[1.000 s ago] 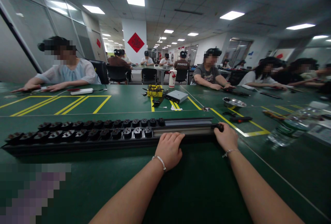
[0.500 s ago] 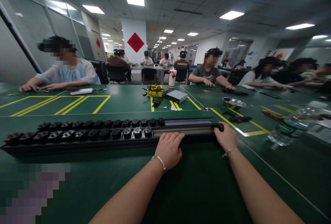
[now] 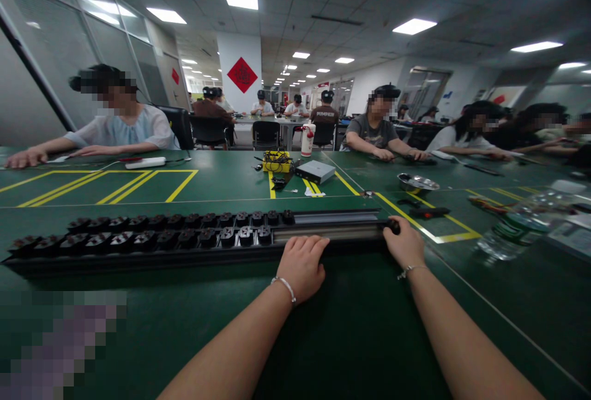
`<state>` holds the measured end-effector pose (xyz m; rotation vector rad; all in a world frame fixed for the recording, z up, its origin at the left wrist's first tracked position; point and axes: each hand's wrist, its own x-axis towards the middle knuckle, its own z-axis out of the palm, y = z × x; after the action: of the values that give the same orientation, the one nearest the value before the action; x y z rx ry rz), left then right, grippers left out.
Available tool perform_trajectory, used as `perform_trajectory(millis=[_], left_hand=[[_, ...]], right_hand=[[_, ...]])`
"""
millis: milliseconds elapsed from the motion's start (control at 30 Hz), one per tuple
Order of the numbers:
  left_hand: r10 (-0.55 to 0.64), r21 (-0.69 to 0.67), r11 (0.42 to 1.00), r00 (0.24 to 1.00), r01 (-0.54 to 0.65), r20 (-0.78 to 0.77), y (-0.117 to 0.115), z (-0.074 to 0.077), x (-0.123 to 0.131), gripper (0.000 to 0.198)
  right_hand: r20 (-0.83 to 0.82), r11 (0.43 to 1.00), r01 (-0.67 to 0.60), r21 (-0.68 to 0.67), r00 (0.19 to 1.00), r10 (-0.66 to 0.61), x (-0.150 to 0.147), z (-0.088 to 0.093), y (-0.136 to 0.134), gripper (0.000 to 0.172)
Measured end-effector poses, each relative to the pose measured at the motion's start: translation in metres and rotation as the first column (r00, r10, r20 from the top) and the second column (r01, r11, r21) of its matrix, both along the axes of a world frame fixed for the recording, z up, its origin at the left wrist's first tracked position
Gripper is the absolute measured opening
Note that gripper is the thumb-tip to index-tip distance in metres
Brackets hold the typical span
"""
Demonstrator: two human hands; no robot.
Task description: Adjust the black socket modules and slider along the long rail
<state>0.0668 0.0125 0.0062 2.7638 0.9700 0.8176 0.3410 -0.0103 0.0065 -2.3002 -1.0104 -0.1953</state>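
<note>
A long black rail (image 3: 138,257) lies across the green table (image 3: 360,332) in front of me, with several black socket modules (image 3: 175,234) seated in two rows along its left part. My left hand (image 3: 302,264) rests with curled fingers over the rail's near edge, beside the bare metal channel (image 3: 337,229). My right hand (image 3: 404,243) grips the rail's right end, fingers closed on a small black piece (image 3: 393,225) there. Both wrists wear thin bracelets.
A clear water bottle (image 3: 512,228) lies at the right. A black tool (image 3: 427,211), a metal bowl (image 3: 418,183), a grey box (image 3: 315,172) and a yellow box (image 3: 277,162) sit further back. People work across and along the table.
My hands and the rail have stayed put. The person at the far left has slid a hand further left along the table.
</note>
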Motion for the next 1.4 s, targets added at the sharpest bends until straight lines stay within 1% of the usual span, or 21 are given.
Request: perform_trajectory(millis=[233, 667, 933, 1133, 1400], left_hand=[[0.001, -0.001, 1.000, 1.000, -0.001, -0.003, 0.000, 0.001, 0.000, 0.052], [0.008, -0.010, 1.000, 1.000, -0.008, -0.012, -0.002, 0.003, -0.001, 0.053], [0.007, -0.016, 1.000, 1.000, -0.008, -0.021, -0.002, 0.003, -0.001, 0.052], [0.008, -0.006, 1.000, 1.000, -0.008, -0.015, -0.002, 0.002, -0.001, 0.052], [0.010, -0.009, 1.000, 1.000, -0.010, -0.022, -0.001, 0.002, -0.001, 0.053]], right_hand=[[0.009, 1.000, 0.001, -0.002, 1.000, -0.001, -0.001, 0.001, -0.001, 0.040], [-0.028, 1.000, -0.001, 0.001, 1.000, 0.001, 0.001, 0.001, -0.001, 0.041], [-0.018, 1.000, 0.006, 0.030, 1.000, -0.005, 0.004, -0.002, 0.000, 0.039], [-0.020, 1.000, 0.005, 0.027, 1.000, -0.004, 0.008, -0.005, 0.001, 0.040], [-0.013, 0.999, 0.001, 0.039, 1.000, 0.000, 0.008, -0.005, 0.000, 0.040]])
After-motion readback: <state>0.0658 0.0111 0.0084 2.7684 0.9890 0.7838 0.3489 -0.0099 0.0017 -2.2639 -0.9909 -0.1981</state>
